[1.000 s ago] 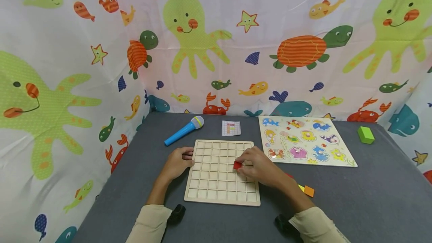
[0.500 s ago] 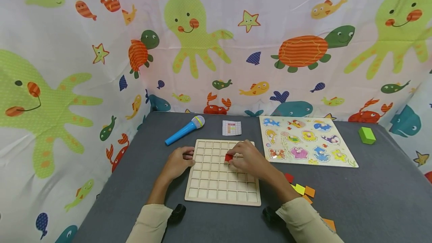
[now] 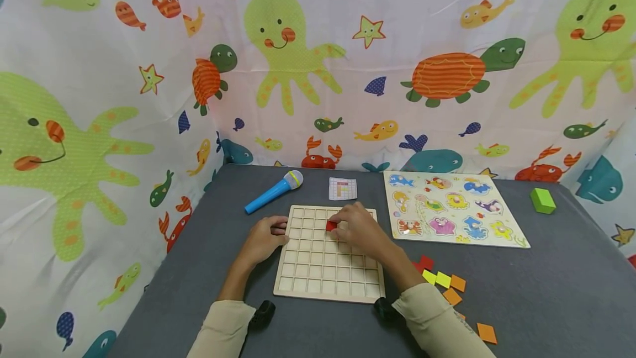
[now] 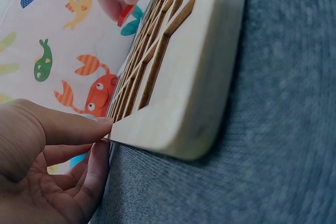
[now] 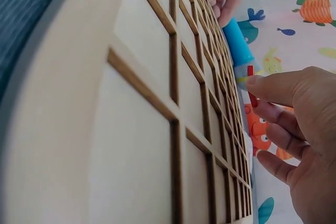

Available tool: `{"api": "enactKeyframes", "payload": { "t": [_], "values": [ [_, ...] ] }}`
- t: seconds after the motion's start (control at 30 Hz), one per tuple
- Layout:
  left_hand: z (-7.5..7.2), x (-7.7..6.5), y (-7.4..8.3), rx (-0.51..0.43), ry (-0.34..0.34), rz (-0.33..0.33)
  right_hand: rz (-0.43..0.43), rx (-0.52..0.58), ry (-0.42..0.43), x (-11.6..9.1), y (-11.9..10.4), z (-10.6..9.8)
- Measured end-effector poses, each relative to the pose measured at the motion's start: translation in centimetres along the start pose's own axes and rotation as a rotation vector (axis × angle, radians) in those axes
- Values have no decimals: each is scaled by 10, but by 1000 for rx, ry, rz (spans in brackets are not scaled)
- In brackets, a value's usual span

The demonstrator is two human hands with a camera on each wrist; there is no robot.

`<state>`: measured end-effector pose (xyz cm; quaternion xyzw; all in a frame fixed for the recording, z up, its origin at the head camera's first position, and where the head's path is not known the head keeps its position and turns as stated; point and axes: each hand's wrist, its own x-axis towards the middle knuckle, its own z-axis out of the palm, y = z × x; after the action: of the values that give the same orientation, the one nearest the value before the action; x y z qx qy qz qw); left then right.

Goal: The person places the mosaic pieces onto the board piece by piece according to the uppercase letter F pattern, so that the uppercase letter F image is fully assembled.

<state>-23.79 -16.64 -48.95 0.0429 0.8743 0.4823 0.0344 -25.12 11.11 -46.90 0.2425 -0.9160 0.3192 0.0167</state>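
Note:
A pale wooden grid board (image 3: 309, 285) with square cells lies on the grey table. My left hand (image 3: 263, 242) holds its left edge, thumb on the upper rim and fingers at the side, as the left wrist view shows. Between the thumb and index finger of my right hand (image 3: 361, 231) is a thin red square tile (image 5: 252, 86). In the head view this tile overlaps the upper middle cells; the right wrist view has it raised above the grid, the other fingers loosely bent.
Loose red, yellow and orange tiles (image 3: 443, 279) lie right of the board, by the right forearm. Behind the board are a blue toy microphone (image 3: 270, 194) and a small printed grid card (image 3: 343, 189). A sea-animal puzzle board (image 3: 462, 239) and a green block (image 3: 542, 201) stand at the right.
My right hand has carried the red tile left and away from me across the grid, uncovering more loose tiles at the right. The left hand has stayed at the board's edge.

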Motion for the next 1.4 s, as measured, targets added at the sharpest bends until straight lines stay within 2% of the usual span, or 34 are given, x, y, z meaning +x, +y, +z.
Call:
{"api": "enactKeyframes", "payload": {
  "t": [0.43, 0.8, 1.03, 1.4],
  "values": [
    [0, 1, 0, -6, 2, -5, -26, -95, 21, 16, -1, 13],
    [1, 1, 0, -6, 5, -5, 55, -73, -40, 25, -6, 17],
    [1, 0, 0, -4, 3, -11, 59, -93, -42, 30, -6, 20],
    [1, 1, -1, -8, 10, -5, 34, -47, -19, 31, -3, 21]
  ]
}}
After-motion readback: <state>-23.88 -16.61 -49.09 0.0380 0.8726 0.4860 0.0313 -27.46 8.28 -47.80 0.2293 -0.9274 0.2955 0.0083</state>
